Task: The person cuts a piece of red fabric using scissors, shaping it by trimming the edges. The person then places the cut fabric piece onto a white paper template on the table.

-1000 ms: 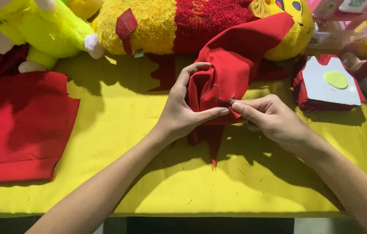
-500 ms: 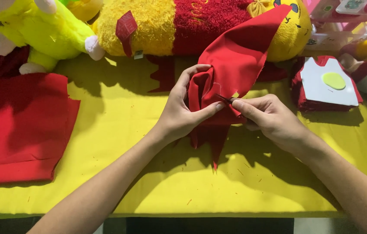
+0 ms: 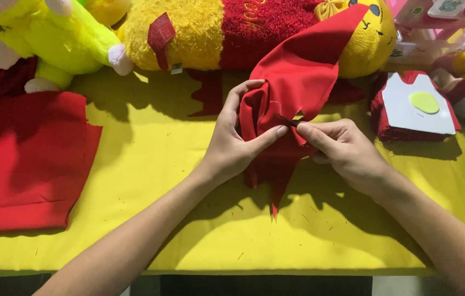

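Both hands meet over the middle of the yellow worktop [image 3: 150, 219], a little toward its far edge, and between them is a piece of red cloth [image 3: 298, 77]. The left hand [image 3: 238, 145] has its fingers curled round a bunched fold of it, thumb pressed flat against the front, so it is closed on the fabric. The right hand [image 3: 347, 151] pinches narrowly at the same fold with thumb and forefinger; something small and dark sits at the pinch (too small to tell what it is). The cloth's upper flap rises toward the far edge, over a yellow-and-red plush toy [image 3: 210, 33] lying along it, and its lower end hangs to a point just above the worktop.

The cloth looks light and quite limp: it creases where squeezed and droops wherever it is unsupported, so I judge it would slip or unfold if held loosely. The bunched fold between the two thumbs seems the surest place to hold it.

A flat stack of red fabric [image 3: 24, 159] lies at the left edge, a green plush toy [image 3: 51, 38] in the far left corner, and a grey card pattern [image 3: 416, 104] on red pieces sits near the far right.
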